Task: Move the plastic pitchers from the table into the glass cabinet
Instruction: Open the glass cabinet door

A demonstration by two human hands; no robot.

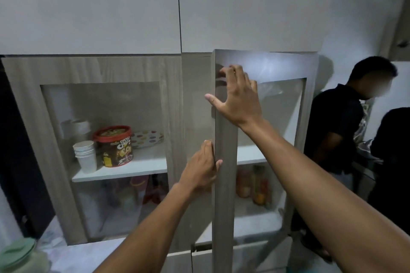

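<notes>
The glass cabinet has two wood-framed glass doors. Its left door [93, 71] is closed. The right door [224, 184] stands partly swung out toward me. My left hand [203, 165] grips that door's inner edge at mid height, fingers wrapped behind it. Higher up, my right hand [238, 95] lies spread and flat against the door's frame and glass. A pale green plastic pitcher lid [17, 255] shows blurred at the bottom left corner, on the counter below the cabinet.
Behind the left glass sit stacked paper cups [85, 157], a red-lidded cereal tub [115, 146] and a dotted plate [147, 138]. Bottles [253, 184] stand on the lower right shelf. A person in dark clothing [332, 131] stands close at the right.
</notes>
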